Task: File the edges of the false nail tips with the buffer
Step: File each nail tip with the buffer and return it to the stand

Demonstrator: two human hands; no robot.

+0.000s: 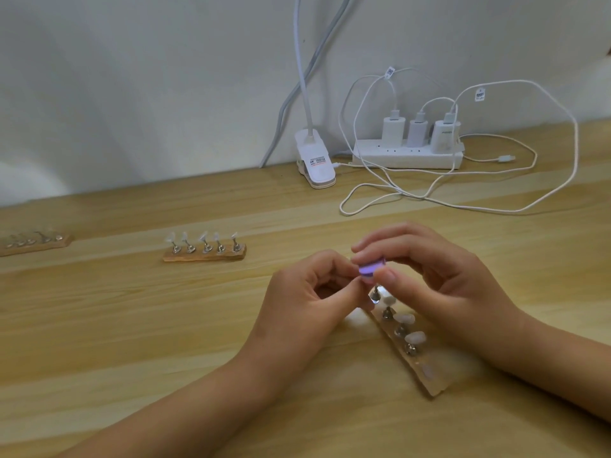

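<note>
- We see the right hand (429,276) pinching a small purple buffer (370,268) between the thumb and the curled fingers, held just above the counter (132,325).
- The left hand (307,292) has its fingers curled, with thumb and forefinger drawn together at the buffer's left end; we cannot tell what, if anything, sits between them.
- Right under the buffer stands a metal stand (375,294), the farthest one on a wooden holder strip (429,381) that runs slantwise beneath the right hand.
- The tip on that stand is hidden behind the buffer and the fingers.
- Further along the same strip we make out pale false nail tips (415,337) on their own stands, lying between the two wrists.
- A second holder (205,256) lies well apart to the left, carrying five upright tips (201,236).
- A third holder (36,244) sits at the far left edge, blurred.
- At the back, against the wall, a white clip lamp (317,163) rests beside a power strip (380,158) with three chargers (393,128) plugged in.
- White cables (496,206) loop over the counter in front of it.
</note>
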